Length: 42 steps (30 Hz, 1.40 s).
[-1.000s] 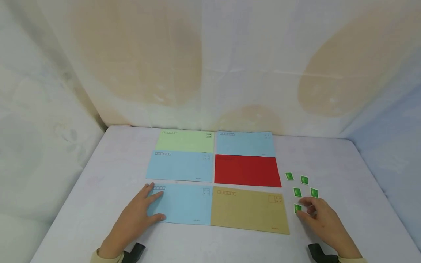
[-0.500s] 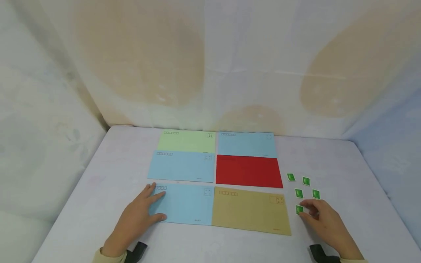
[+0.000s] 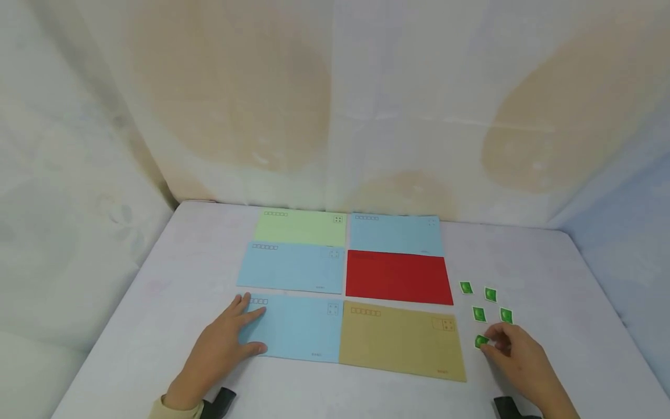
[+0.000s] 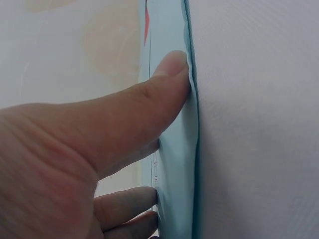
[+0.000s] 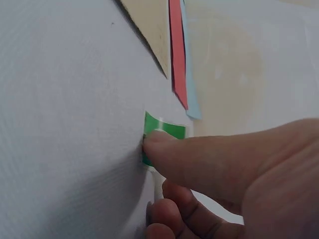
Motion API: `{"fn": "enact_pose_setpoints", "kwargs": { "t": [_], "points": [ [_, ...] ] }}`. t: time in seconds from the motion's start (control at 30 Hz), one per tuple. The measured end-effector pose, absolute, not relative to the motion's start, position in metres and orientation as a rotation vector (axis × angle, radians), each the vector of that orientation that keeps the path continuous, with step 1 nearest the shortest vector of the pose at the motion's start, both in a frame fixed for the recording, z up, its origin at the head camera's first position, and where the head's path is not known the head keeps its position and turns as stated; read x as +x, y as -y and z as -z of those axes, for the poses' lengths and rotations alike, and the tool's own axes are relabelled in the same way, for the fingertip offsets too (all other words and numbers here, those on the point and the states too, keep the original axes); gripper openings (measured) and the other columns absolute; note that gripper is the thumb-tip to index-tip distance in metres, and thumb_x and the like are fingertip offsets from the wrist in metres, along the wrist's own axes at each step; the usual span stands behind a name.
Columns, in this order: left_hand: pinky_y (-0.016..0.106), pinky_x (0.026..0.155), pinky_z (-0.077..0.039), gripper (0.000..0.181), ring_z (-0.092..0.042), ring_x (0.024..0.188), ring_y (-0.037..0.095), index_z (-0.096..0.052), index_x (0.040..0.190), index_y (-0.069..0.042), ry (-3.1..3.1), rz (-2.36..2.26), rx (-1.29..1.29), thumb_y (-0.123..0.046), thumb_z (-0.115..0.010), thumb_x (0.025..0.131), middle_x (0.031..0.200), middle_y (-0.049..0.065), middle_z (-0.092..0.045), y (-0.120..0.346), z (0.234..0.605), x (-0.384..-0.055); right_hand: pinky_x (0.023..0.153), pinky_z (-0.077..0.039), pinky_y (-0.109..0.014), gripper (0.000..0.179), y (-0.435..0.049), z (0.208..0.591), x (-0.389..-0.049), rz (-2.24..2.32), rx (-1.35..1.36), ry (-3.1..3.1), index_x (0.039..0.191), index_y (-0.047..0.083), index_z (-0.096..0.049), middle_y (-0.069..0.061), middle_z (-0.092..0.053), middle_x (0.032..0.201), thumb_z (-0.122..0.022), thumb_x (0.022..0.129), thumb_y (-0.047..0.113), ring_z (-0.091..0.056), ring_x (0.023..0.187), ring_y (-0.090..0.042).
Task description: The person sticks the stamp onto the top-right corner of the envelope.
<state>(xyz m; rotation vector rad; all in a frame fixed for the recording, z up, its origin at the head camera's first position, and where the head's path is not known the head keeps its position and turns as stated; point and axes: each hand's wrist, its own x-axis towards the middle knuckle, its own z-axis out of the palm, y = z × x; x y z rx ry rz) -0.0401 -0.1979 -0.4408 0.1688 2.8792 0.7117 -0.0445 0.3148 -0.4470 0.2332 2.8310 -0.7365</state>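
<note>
Pale curtains [image 3: 387, 87] hang behind a whitish table [image 3: 392, 401]. Just right of the tan envelope [image 3: 403, 340], the right hand [image 3: 518, 352] pinches a green stamp [image 3: 480, 341] between thumb and fingers; the left hand [image 3: 222, 343] rests, fingers spread, on a blue envelope [image 3: 300, 329]. The stamp is probably very light and easy to crease, so its edge seems the best hold. It looks nearly square, and I cannot tell its long axis; the blue envelope's runs left to right.
</note>
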Motion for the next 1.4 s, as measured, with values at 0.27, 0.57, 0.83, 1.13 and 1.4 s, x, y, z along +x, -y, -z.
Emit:
{"fn": "enact_pose_setpoints", "kwargs": {
  "t": [0.27,0.57,0.83,1.13,1.4],
  "points": [
    [0.06,0.108,-0.038,0.074,-0.028,0.147,0.042,-0.064,0.137,-0.01,-2.889,-0.73,0.177,-0.033,-0.089,0.071,0.157,0.021,-0.037,0.2,0.443,-0.039,0.075,-0.054,-0.042,0.012,-0.317,0.446,-0.043,0.728,0.178,-2.848,0.105,-0.002,-0.06,-0.009,-0.064,0.097,-0.064,0.095,0.005,-0.059,0.089,-0.025],
    [0.06,0.108,-0.039,0.073,-0.028,0.147,0.041,-0.064,0.137,-0.01,-2.896,-0.739,0.197,-0.034,-0.088,0.073,0.157,0.02,-0.038,0.201,0.443,-0.039,0.079,-0.055,-0.043,0.014,-0.316,0.445,-0.044,0.737,0.201,-2.838,0.109,-0.002,-0.058,-0.008,-0.065,0.096,-0.061,0.098,0.007,-0.061,0.089,-0.024],
    [0.06,0.108,-0.039,0.073,-0.028,0.147,0.041,-0.063,0.137,-0.009,-2.894,-0.734,0.188,-0.033,-0.088,0.073,0.157,0.02,-0.037,0.2,0.441,-0.038,0.076,-0.056,-0.041,0.023,-0.317,0.438,-0.044,0.757,0.179,-2.864,0.118,-0.003,-0.056,-0.009,-0.066,0.099,-0.06,0.099,0.009,-0.062,0.09,-0.025],
    [0.059,0.108,-0.039,0.073,-0.028,0.147,0.041,-0.064,0.137,-0.009,-2.901,-0.721,0.194,-0.033,-0.088,0.072,0.156,0.021,-0.038,0.199,0.439,-0.037,0.065,-0.052,-0.022,0.023,-0.308,0.431,-0.046,0.774,0.121,-3.005,0.118,-0.002,-0.062,-0.01,-0.069,0.099,-0.061,0.099,0.013,-0.062,0.089,-0.025],
    [0.059,0.107,-0.04,0.073,-0.029,0.147,0.041,-0.064,0.137,-0.011,-2.906,-0.688,0.186,-0.034,-0.088,0.072,0.157,0.02,-0.038,0.198,0.442,-0.038,0.063,-0.05,-0.018,0.018,-0.292,0.426,-0.052,0.818,0.053,-3.106,0.113,0.0,-0.065,-0.01,-0.069,0.097,-0.064,0.097,0.008,-0.062,0.086,-0.025]
  ]
}}
